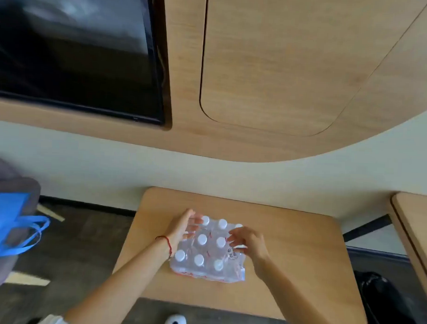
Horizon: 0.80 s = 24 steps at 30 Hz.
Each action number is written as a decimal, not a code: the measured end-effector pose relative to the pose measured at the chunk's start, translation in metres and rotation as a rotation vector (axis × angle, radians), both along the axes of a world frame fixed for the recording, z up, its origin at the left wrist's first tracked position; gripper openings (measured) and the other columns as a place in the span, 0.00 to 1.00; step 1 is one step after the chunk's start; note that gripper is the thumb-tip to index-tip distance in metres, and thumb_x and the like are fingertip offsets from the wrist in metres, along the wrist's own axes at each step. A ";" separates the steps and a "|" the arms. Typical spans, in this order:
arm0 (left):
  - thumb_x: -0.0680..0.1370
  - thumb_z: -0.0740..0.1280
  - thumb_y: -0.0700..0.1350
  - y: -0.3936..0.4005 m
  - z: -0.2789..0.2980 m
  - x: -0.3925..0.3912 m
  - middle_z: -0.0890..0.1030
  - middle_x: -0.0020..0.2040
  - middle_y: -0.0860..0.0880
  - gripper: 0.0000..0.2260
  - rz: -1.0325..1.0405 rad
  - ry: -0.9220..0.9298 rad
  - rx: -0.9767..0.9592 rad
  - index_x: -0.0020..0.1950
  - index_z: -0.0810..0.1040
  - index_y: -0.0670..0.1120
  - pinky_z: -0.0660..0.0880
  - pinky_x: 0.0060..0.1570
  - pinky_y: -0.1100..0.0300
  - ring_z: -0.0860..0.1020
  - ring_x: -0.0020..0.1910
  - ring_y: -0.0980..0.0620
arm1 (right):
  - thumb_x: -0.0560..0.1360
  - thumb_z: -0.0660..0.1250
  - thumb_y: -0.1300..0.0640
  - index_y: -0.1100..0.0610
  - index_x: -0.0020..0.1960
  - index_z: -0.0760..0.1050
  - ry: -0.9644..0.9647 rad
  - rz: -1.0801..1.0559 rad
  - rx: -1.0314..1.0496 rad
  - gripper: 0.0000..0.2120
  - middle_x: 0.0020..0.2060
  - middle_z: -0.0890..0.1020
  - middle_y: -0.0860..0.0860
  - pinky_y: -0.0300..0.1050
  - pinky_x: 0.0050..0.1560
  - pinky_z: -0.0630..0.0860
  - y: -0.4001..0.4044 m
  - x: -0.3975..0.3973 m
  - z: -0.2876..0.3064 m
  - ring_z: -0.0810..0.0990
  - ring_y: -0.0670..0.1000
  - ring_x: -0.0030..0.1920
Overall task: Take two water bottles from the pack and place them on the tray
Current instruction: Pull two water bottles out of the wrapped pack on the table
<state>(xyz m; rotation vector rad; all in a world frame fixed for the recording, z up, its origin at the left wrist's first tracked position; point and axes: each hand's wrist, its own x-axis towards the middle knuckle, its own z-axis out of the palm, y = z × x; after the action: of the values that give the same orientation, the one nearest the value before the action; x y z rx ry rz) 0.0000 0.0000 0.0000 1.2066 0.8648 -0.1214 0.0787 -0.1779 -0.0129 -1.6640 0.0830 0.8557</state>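
Observation:
A pack of water bottles (pixel 209 253) with white caps, wrapped in clear plastic, lies on a small wooden table (pixel 291 253). My left hand (pixel 182 226) rests against the pack's far left corner with its fingers spread over the wrap. My right hand (pixel 249 240) hovers over the right side of the pack. Its fingers are bent down onto the plastic near a printed label. I cannot tell whether they pinch the wrap. A thin red string circles my left wrist. No tray is in view.
A blue tote bag (pixel 6 224) sits on a seat at the left. A black bin bag (pixel 385 301) stands right of the table, and another wooden surface (pixel 419 219) lies beyond it. A dark screen (pixel 73 48) hangs on the wall above. A white shoe (pixel 175 323) shows below.

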 end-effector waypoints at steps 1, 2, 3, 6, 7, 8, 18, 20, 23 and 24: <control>0.76 0.60 0.49 0.002 -0.010 0.001 0.80 0.41 0.49 0.10 -0.045 0.016 0.123 0.43 0.79 0.47 0.72 0.42 0.58 0.76 0.41 0.50 | 0.74 0.60 0.68 0.61 0.40 0.80 -0.020 0.012 -0.066 0.11 0.34 0.82 0.55 0.39 0.34 0.75 0.004 0.000 -0.013 0.78 0.53 0.34; 0.74 0.62 0.50 0.004 -0.020 0.004 0.80 0.45 0.47 0.08 -0.089 0.034 0.272 0.44 0.78 0.48 0.73 0.47 0.55 0.77 0.45 0.47 | 0.74 0.60 0.68 0.60 0.41 0.80 -0.058 0.019 -0.164 0.11 0.35 0.82 0.54 0.38 0.34 0.74 0.009 0.001 -0.026 0.78 0.54 0.37; 0.73 0.64 0.49 0.004 -0.037 0.002 0.80 0.51 0.45 0.07 -0.161 0.040 0.402 0.48 0.78 0.48 0.73 0.54 0.51 0.77 0.51 0.45 | 0.74 0.61 0.67 0.59 0.43 0.80 -0.122 0.071 -0.286 0.10 0.38 0.82 0.53 0.38 0.36 0.73 0.011 -0.001 -0.041 0.78 0.54 0.41; 0.74 0.68 0.45 -0.001 -0.088 -0.005 0.68 0.71 0.46 0.21 -0.483 0.083 0.663 0.66 0.71 0.50 0.64 0.69 0.48 0.64 0.71 0.43 | 0.74 0.65 0.63 0.55 0.57 0.77 -0.354 0.291 -0.658 0.12 0.56 0.78 0.54 0.42 0.53 0.72 0.012 -0.015 -0.082 0.75 0.55 0.58; 0.73 0.68 0.48 -0.003 -0.104 -0.007 0.61 0.75 0.46 0.27 -0.617 0.132 0.767 0.71 0.65 0.52 0.59 0.73 0.47 0.57 0.74 0.43 | 0.74 0.65 0.62 0.54 0.61 0.74 -0.409 0.328 -0.726 0.15 0.61 0.74 0.53 0.44 0.58 0.71 0.010 -0.019 -0.094 0.72 0.55 0.61; 0.73 0.68 0.51 -0.005 -0.120 -0.008 0.53 0.78 0.47 0.31 -0.738 0.192 0.861 0.74 0.59 0.54 0.53 0.75 0.46 0.50 0.76 0.43 | 0.74 0.66 0.60 0.53 0.63 0.71 -0.448 0.347 -0.778 0.18 0.63 0.70 0.53 0.45 0.61 0.71 0.008 -0.021 -0.102 0.69 0.55 0.63; 0.70 0.73 0.53 -0.022 -0.171 -0.023 0.51 0.78 0.47 0.37 -0.670 0.092 1.103 0.74 0.59 0.55 0.61 0.70 0.43 0.50 0.76 0.37 | 0.71 0.65 0.75 0.58 0.56 0.78 -0.558 0.286 -0.580 0.18 0.58 0.70 0.53 0.38 0.41 0.74 -0.020 -0.025 -0.129 0.77 0.50 0.39; 0.67 0.75 0.53 -0.018 -0.171 -0.025 0.57 0.77 0.46 0.37 -0.635 0.061 1.114 0.73 0.63 0.54 0.67 0.67 0.42 0.55 0.75 0.36 | 0.72 0.67 0.73 0.59 0.53 0.79 -0.520 0.245 -0.574 0.14 0.57 0.72 0.54 0.41 0.42 0.76 -0.032 -0.026 -0.132 0.78 0.52 0.39; 0.67 0.75 0.54 -0.017 -0.172 -0.025 0.56 0.77 0.48 0.37 -0.630 0.073 1.091 0.72 0.62 0.56 0.68 0.66 0.44 0.55 0.75 0.38 | 0.69 0.71 0.69 0.59 0.51 0.80 -0.541 0.195 -0.662 0.12 0.57 0.73 0.56 0.47 0.52 0.74 -0.036 -0.026 -0.134 0.75 0.57 0.54; 0.68 0.74 0.54 -0.017 -0.172 -0.024 0.55 0.78 0.48 0.36 -0.629 0.079 1.078 0.73 0.62 0.57 0.68 0.67 0.44 0.54 0.75 0.39 | 0.68 0.71 0.70 0.58 0.51 0.80 -0.606 0.225 -0.690 0.14 0.58 0.74 0.57 0.49 0.56 0.73 -0.031 -0.022 -0.133 0.72 0.58 0.57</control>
<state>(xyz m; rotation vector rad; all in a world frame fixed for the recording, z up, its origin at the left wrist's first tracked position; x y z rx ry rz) -0.0237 -0.0168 -0.1716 2.4835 0.5667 -0.2218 0.0562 -0.2093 -0.1456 -2.5601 -0.2620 0.4634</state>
